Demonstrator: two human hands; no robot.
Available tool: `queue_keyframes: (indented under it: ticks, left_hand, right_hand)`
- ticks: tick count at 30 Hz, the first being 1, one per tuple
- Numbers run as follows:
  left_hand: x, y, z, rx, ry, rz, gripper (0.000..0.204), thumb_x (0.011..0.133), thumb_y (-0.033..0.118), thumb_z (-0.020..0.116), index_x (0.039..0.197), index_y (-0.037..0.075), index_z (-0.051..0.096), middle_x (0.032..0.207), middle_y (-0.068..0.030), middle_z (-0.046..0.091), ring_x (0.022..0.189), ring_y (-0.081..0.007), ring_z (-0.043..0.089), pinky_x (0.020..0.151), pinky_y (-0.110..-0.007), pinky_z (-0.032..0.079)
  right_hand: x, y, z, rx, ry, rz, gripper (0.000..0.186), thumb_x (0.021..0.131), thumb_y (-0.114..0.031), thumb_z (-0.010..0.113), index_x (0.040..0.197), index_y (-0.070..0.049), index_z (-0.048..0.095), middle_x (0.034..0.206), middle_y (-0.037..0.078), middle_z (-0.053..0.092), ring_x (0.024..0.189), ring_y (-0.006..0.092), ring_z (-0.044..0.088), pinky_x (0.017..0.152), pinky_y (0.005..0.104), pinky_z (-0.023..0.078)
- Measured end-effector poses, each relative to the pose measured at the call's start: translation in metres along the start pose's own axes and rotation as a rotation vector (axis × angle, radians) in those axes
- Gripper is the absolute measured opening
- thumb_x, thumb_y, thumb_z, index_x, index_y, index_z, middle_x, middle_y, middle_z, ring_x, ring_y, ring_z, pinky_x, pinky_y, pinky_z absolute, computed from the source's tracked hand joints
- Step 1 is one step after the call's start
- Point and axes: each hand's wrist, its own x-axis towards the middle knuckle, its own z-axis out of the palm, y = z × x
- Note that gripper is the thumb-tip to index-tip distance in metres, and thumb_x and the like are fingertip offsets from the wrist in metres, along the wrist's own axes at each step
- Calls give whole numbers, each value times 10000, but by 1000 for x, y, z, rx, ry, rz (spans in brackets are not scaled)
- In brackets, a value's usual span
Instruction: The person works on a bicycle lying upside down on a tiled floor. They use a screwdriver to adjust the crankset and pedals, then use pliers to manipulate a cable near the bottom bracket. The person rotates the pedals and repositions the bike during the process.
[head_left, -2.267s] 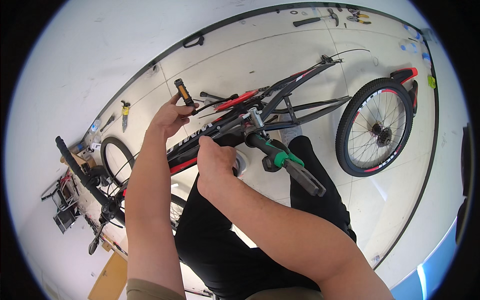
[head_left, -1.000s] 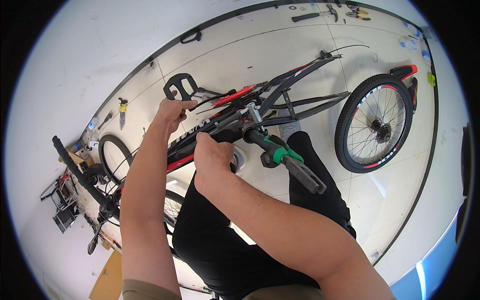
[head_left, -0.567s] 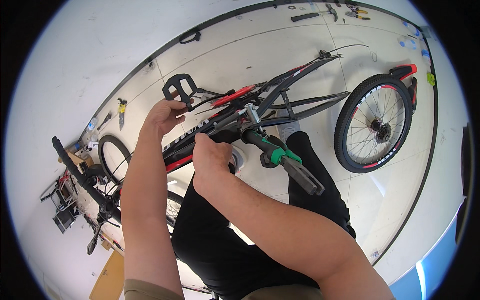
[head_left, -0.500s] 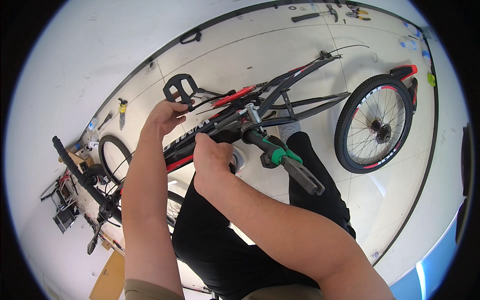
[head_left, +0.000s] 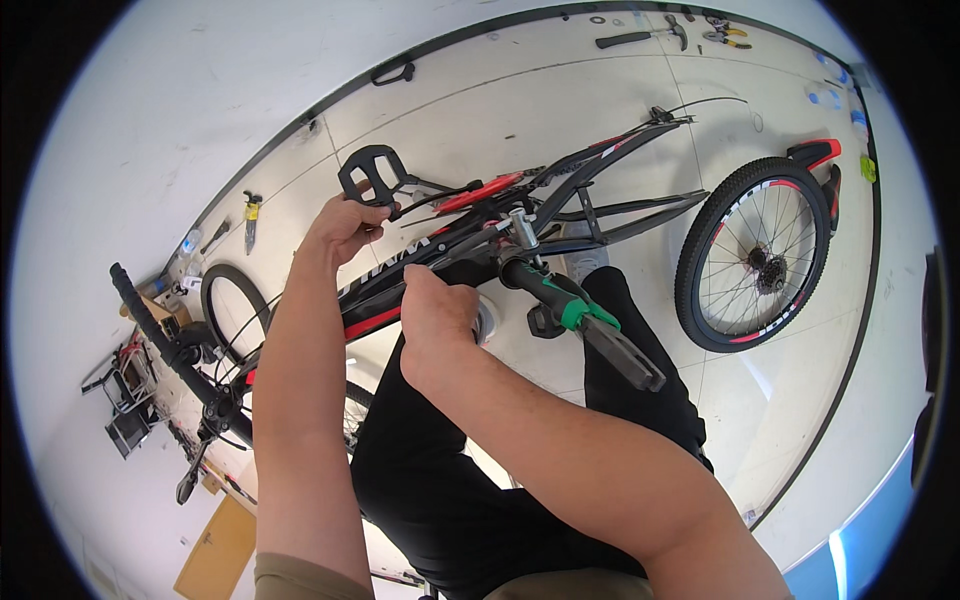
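Observation:
A bicycle frame (head_left: 375,285), black with red and white, stretches across in front of me, with a red part near the crank. My left hand (head_left: 350,226) is closed on a black platform pedal (head_left: 388,163), which sits at the end of a crank arm on the far side. Near the middle of the frame, my right hand (head_left: 438,318) is closed, thumb upward; its own wrist and fingers hide what it grips. Right of it juts a green-and-black handled piece (head_left: 575,312) with long grey flat jaws, beside a silver cylinder (head_left: 523,228). Another pedal (head_left: 543,321) hangs below.
A detached wheel (head_left: 755,255) with a cassette stands at right, next to a red-and-black part (head_left: 815,152). Hammer (head_left: 645,38) and pliers (head_left: 727,38) lie at the far edge. The handlebar (head_left: 150,320) reaches out at left, by a front wheel (head_left: 235,310). My legs straddle the near side.
The whole scene has shifted slightly right and down in view. Both hands keep nearly the same places on the bicycle, and the pedal remains in the left hand.

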Motion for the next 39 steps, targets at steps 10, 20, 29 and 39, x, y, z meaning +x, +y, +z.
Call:
queue_keyframes:
  ticks: [10,20,29,39]
  left_hand:
    - [3,0,2,66,48,55,786,776,-112,698,1466,11,342,978,-129,689,871,-201,655,648,-341,435]
    - [-4,5,15,277,107,127,446,752,-15,749,1164,22,581,853,-44,625,738,-153,566,632,-309,439]
    - [-4,7,23,378,152,137,267,730,48,788,925,51,605,807,-30,608,699,-137,552,600,-299,430]
    - [-2,7,29,508,290,157,314,690,64,804,945,14,627,844,-78,664,753,-187,621,622,-349,477]
  right_hand:
    - [1,0,1,22,26,-13,681,791,-181,654,1323,160,401,1353,279,492,1206,319,521,1014,362,392]
    - [12,6,0,-30,-94,-34,613,875,-193,558,1306,149,286,1358,342,417,1279,407,467,1082,446,396]
    - [7,3,0,-29,-54,-18,618,859,-196,566,1311,141,312,1327,301,458,1219,359,502,1028,410,418]
    - [9,3,-1,-54,-23,-73,630,842,-182,575,1309,160,327,1368,354,433,1267,409,490,1062,415,406]
